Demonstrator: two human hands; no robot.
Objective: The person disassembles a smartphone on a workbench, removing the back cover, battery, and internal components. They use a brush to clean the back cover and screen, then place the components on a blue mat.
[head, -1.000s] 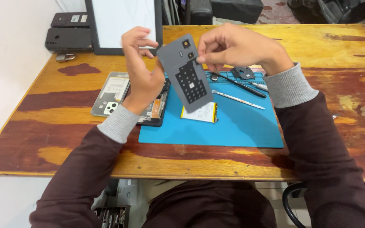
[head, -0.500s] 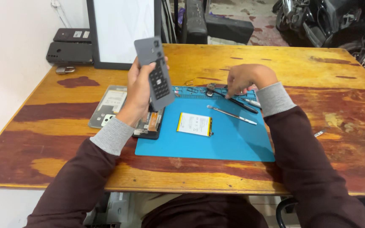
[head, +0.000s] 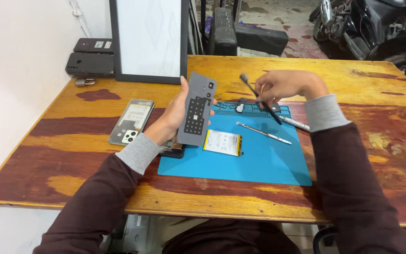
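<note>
Gripping a grey perforated panel (head: pixel 196 109) upright, your left hand (head: pixel 177 113) hovers over the blue mat's (head: pixel 259 162) near-left part. Your right hand (head: pixel 280 86) pinches a dark brush tool (head: pixel 258 96), held aslant. A battery (head: pixel 222 142) lies just below the panel; a metal spudger (head: pixel 264 133) rests beneath your right hand on the counter (head: pixel 71 155).

Bright even daylight, soft shadows, mild sheen on wooden table (head: pixel 353 75), sharp focus, slight wide-angle edge stretch.

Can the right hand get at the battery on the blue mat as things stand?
Probably yes, once freed: the battery lies uncovered on the mat with nothing over it, but the right hand holds a brush.
</note>
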